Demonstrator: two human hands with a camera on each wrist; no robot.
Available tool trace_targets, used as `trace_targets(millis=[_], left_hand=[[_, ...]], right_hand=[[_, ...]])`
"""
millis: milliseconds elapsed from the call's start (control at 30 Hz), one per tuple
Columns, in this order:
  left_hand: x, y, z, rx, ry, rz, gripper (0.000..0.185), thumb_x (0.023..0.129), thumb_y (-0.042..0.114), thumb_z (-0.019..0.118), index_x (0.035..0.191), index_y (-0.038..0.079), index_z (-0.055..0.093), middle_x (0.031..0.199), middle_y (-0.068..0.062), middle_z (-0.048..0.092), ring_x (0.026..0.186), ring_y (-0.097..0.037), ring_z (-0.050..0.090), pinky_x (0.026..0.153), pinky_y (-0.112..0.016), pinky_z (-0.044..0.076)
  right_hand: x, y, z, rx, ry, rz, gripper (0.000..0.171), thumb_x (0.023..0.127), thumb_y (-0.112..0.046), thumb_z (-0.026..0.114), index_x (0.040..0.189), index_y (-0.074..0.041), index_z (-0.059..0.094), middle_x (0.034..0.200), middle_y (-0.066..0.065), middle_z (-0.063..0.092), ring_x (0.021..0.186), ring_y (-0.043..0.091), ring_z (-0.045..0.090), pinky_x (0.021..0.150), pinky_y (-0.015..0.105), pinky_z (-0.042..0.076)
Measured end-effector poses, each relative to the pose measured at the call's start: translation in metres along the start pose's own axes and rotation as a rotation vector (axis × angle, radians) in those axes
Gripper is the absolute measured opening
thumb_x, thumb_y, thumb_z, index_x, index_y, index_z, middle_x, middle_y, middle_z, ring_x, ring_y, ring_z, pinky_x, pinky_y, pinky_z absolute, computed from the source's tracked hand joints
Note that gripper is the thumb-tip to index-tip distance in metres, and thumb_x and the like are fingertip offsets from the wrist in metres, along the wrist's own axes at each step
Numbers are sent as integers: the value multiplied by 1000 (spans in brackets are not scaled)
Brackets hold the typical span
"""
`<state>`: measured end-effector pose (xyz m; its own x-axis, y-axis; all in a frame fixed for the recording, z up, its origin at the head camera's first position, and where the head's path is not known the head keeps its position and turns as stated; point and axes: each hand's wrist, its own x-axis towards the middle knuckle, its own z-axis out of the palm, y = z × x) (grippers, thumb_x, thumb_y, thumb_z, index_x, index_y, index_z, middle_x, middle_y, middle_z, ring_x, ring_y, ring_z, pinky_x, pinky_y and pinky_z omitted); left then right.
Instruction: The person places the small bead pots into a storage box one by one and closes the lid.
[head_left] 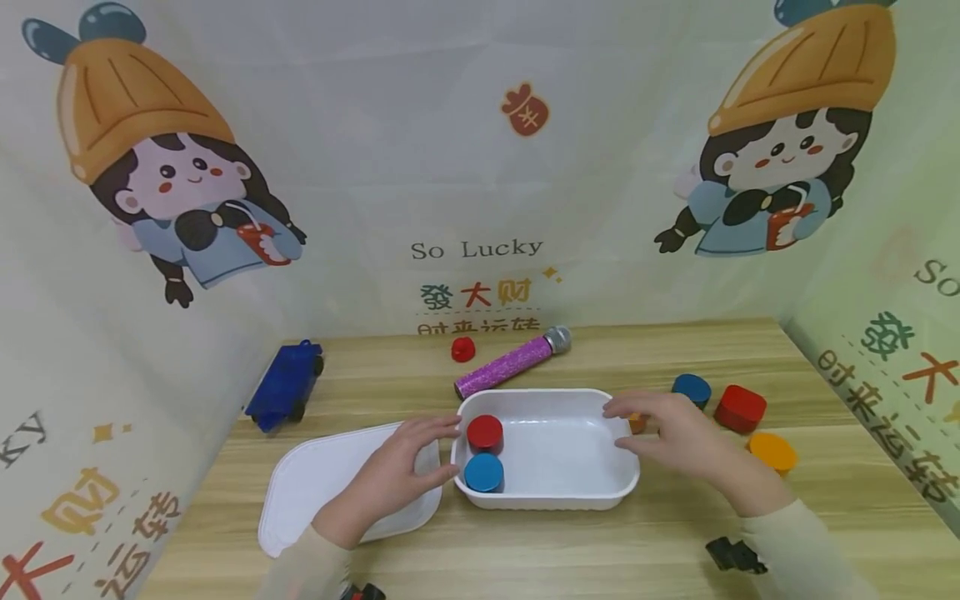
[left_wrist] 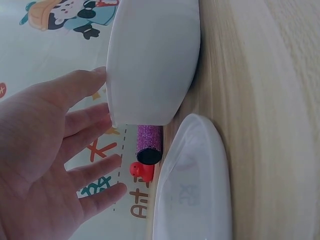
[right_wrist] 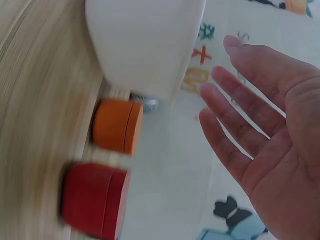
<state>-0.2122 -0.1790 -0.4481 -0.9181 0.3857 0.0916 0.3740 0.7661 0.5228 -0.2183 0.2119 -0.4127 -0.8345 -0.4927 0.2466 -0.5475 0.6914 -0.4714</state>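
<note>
A white rectangular box (head_left: 558,458) stands with its top uncovered on the wooden table. Inside, at its left end, a red round tin (head_left: 485,433) sits behind a blue round tin (head_left: 483,472). My left hand (head_left: 393,467) is at the box's left end, fingers loosely extended; in the left wrist view the thumb touches the rim. Beneath that hand lies a white lid (head_left: 322,483), partly covered by it. My right hand (head_left: 671,429) hovers at the right end, fingers spread and holding nothing. An orange tin (right_wrist: 117,126) beside the box is mostly hidden behind it in the head view.
Right of the box stand a blue tin (head_left: 692,389), a red tin (head_left: 741,408) and a yellow-orange tin (head_left: 773,452). Behind it lie a purple glittery microphone (head_left: 510,367) and a small red toy duck (head_left: 462,349). A blue toy car (head_left: 287,385) sits far left. Printed cloth walls enclose the table.
</note>
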Motion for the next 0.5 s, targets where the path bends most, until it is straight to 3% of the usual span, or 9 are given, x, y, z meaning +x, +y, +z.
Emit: trace_targets(millis=[167, 300, 500], left_hand=[[-1, 1, -1, -2, -1, -10, 49, 83, 42, 72, 129, 31, 59, 143, 14, 49, 135, -16, 42, 109, -49, 40], [-2, 1, -1, -14, 7, -9, 48, 84, 41, 72, 128, 29, 60, 143, 14, 49, 135, -15, 42, 110, -49, 39], [-1, -1, 1, -5, 9, 7, 48, 84, 42, 72, 129, 30, 60, 142, 14, 49, 135, -15, 42, 110, -48, 40]], right_hand=[[-18, 24, -13, -70, 97, 26, 36, 75, -19, 82, 109, -18, 71, 114, -5, 69, 102, 17, 65, 83, 36, 58], [-26, 38, -20, -126, 105, 68, 33, 75, -19, 82, 106, -16, 71, 111, -1, 70, 104, 22, 65, 85, 42, 57], [-43, 57, -19, -184, 136, 192, 34, 73, -28, 84, 101, -13, 71, 93, 0, 68, 84, 20, 60, 71, 35, 56]])
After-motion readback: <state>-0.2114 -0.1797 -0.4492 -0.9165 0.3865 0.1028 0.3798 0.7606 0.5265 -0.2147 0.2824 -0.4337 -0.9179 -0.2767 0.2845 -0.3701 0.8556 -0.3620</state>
